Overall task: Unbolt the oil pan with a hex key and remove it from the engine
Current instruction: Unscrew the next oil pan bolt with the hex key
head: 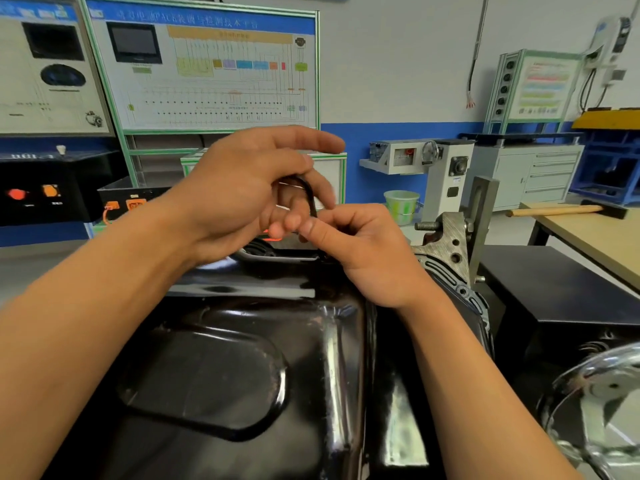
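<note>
The black oil pan (242,375) fills the near middle of the view, bottom side up and seated on the engine (446,244), whose grey flange shows along the pan's right edge. The pan's long axis runs from near to far, and its far rim is where the work is being done. A black L-shaped hex key (309,192) is stood almost upright over that far rim, with its bend at the top and its long shank pointing down toward the flange. The bolt and the key's tip are hidden behind the fingers, so it cannot be told whether the tip is seated in a bolt head.

The key is held by both hands, which are brought close together above the rim, just touching at the fingertips. The upper bent arm is gripped by the left hand (249,188), with the index finger held out straight to the right above it. The lower shank is pinched between thumb and curled fingers by the right hand (353,251), which lies lower and nearer the rim. Both forearms reach forward over the pan.

The step is judged to be the turning out of a far-rim bolt; the pan is not yet lifted.

Further right, a hammer (554,212) lies on a table (588,237); a green bucket (401,206) stands beyond.
</note>
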### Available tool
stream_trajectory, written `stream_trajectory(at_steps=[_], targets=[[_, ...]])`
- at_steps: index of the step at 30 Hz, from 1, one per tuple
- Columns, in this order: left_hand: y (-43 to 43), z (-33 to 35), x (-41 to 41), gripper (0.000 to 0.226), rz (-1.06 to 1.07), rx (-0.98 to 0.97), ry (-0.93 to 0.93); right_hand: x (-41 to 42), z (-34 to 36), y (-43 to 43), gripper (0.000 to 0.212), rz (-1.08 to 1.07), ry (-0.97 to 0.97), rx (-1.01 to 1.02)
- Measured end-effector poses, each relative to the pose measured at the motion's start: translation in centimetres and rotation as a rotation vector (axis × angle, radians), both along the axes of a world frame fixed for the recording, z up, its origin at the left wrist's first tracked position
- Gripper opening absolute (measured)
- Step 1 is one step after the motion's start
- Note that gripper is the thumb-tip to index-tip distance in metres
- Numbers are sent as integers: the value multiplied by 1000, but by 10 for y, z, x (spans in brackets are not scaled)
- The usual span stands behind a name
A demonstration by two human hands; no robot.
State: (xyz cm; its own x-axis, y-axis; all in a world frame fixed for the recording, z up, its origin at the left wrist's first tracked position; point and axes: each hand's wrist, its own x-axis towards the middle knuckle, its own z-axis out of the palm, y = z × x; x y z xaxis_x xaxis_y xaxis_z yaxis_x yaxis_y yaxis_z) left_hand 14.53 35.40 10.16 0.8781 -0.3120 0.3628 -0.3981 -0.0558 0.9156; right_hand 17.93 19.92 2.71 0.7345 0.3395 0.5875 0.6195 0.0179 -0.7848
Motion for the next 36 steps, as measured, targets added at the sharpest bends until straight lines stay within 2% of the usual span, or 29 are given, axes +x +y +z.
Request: stream_trajectory(at_steps=[3,8,12,15,18,24,27,29,33,36], targets=[[5,0,-1,31,-115,-22,90,2,-2,0,19,-13,-27,12],[4,-2,1,26,-89,47,56,-3,-2,-1,29,-35,-23,4],[3,-2,0,23,-48,57,43,-8,8,-5,47,-284,5,-325],[4,-1,1,21,3,62,20,-13,19,-3,40,-501,15,-632],[4,0,2,20,15,71,6,-19,29,4,39,-559,45,-766],[5,1,8,19,42,97,-32,-17,59,19,34,-467,17,-1188],[7,1,9,13,74,90,-43,-1,72,22,35,-396,17,-1321],[8,1,9,7,103,72,-51,10,75,27,34,-369,39,-1362],[9,0,10,5,142,64,-78,19,75,34,28,-421,11,-1263],[9,-1,10,5,143,57,-86,20,75,36,28,-366,106,-1306]])
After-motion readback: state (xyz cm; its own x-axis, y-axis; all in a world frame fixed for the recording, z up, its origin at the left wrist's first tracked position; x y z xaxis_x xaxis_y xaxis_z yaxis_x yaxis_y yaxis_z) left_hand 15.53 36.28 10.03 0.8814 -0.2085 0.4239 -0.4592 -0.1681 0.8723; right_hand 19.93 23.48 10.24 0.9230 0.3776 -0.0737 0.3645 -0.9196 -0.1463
